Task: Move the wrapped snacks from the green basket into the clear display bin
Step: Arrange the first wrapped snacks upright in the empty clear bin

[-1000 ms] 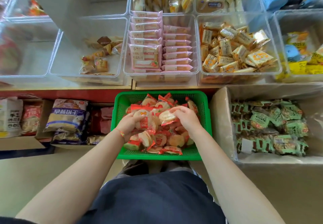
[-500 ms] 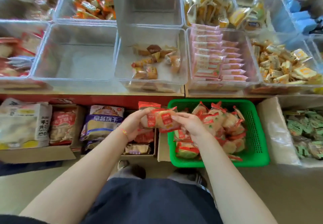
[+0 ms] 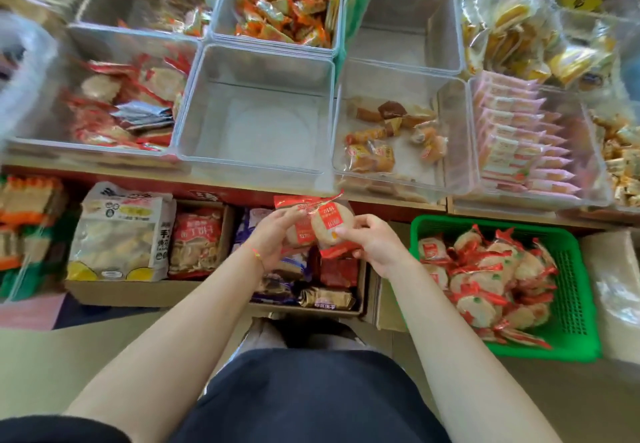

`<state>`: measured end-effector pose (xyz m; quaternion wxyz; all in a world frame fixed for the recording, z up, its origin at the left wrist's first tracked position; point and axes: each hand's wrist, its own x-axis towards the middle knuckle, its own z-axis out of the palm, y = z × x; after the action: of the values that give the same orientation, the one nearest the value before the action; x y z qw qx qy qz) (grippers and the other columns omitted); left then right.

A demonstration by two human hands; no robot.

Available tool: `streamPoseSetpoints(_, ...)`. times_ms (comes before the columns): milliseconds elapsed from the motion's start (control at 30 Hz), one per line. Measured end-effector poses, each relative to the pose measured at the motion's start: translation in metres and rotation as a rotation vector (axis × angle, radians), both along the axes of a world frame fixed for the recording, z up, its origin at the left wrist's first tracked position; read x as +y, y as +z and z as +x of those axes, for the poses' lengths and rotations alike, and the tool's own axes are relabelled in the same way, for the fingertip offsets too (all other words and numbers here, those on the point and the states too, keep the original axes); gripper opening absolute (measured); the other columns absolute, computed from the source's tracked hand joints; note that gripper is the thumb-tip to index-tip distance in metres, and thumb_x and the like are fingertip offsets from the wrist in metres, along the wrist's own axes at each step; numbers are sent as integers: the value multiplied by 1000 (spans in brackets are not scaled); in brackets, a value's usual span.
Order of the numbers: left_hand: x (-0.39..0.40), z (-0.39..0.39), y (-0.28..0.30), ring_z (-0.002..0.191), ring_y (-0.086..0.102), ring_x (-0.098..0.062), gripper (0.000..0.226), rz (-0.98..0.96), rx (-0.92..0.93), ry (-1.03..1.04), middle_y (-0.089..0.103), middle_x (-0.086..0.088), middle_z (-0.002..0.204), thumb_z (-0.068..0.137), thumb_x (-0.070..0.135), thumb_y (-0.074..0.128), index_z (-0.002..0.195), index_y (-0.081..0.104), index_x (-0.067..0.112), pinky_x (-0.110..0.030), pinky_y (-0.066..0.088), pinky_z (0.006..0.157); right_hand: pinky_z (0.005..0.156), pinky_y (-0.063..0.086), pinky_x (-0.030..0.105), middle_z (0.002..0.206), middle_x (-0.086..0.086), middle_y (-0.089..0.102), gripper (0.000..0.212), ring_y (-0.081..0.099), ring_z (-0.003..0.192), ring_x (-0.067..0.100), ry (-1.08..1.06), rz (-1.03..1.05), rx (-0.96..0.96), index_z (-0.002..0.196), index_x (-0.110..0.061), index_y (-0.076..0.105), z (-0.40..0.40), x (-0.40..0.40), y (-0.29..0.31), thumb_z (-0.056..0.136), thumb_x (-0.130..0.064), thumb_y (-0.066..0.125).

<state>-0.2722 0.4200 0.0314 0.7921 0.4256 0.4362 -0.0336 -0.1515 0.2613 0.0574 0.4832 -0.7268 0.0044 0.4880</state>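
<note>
Below the shelf's front edge, we see left hand (image 3: 273, 235) and right hand (image 3: 372, 243) both closed on wrapped snacks (image 3: 320, 226), apparently two, left of the green basket (image 3: 575, 290); clear display bin (image 3: 258, 62) open above.

Bright even light, soft shadows, motion blur toward the edges, wide-angle bending at corners, centre fairly sharp

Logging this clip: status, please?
Both hands, left and right, hold wrapped snacks below the empty clear bin. Green basket still well stocked. Nothing in the way.
</note>
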Motion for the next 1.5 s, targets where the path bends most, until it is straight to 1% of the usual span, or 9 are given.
streamPoseSetpoints(67, 9, -4, 3, 97, 69, -32, 38, 27, 26, 34, 69, -16, 116, 89, 29, 66, 123, 62, 13, -49, 58, 82, 56, 42, 29, 102, 4, 71, 37, 62, 86, 20, -39, 41, -18, 100, -21, 64, 8, 9, 2, 70, -28, 84)
streamPoseSetpoints(200, 28, -11, 17, 78, 72, -23, 28, 179, 145, 151, 71, -17, 106, 87, 20, 68, 113, 65, 10, -38, 60, 67, 96, 52, 49, 101, 3, 75, 40, 69, 102, 27, -93, 130, -26, 100, -16, 73, 26, 27, 6, 66, -34, 83)
streamPoseSetpoints(400, 71, 5, 51, 68, 64, -13, 34, 568, 166, 251, 71, -7, 88, 76, 12, 81, 107, 67, 8, -22, 50, 59, 65, 60, 39, 105, 7, 71, 23, 73, 85, 20, -10, 236, 32, 115, -16, 61, 42, 51, 23, 96, -28, 61)
streamPoseSetpoints(600, 130, 27, 76, 70, 60, -10, 26, 909, 108, 192, 63, -2, 86, 82, 14, 76, 101, 58, 12, -24, 54, 65, 78, 61, 44, 113, 12, 66, 24, 70, 99, 25, 18, 283, -110, 117, -18, 60, 53, 91, 39, 94, -13, 64)
streamPoseSetpoints(667, 156, 31, 73, 71, 56, -6, 31, 1096, 193, 45, 60, 5, 83, 82, 33, 76, 97, 56, 14, -14, 46, 64, 71, 61, 30, 109, 7, 66, 27, 69, 97, 20, 22, 255, -207, 122, -15, 58, 52, 114, 42, 95, -13, 62)
streamPoseSetpoints(733, 184, 33, 60, 76, 58, -15, 42, 1224, 299, -178, 63, 3, 86, 79, 48, 76, 95, 57, 14, -22, 45, 66, 64, 57, 19, 101, -1, 65, 28, 66, 90, 13, 24, 195, -316, 122, -15, 58, 48, 141, 40, 95, -11, 62)
streamPoseSetpoints(1000, 263, 45, 8, 96, 63, -30, 37, 1203, 429, -731, 67, -9, 98, 82, 43, 72, 103, 61, 14, -35, 50, 80, 89, 56, 43, 106, 3, 68, 37, 66, 98, 22, 162, -105, -476, 127, -16, 61, 30, 251, -13, 90, -19, 63)
streamPoseSetpoints(1300, 260, 58, -15, 91, 63, -30, 64, 1189, 401, -1377, 70, -9, 98, 86, 69, 52, 98, 74, 10, -31, 46, 76, 77, 41, 24, 107, 2, 70, 30, 61, 99, 21, 304, -264, -622, 119, -20, 67, 33, 299, -44, 90, -15, 58)
streamPoseSetpoints(1500, 270, 56, -3, 97, 64, -29, 27, 1255, 427, -1421, 67, -9, 108, 92, 8, 46, 107, 69, 11, -37, 54, 84, 75, 42, 25, 106, 1, 69, 29, 61, 96, 21, 430, -272, -590, 115, -23, 69, 28, 310, -51, 92, -10, 55)
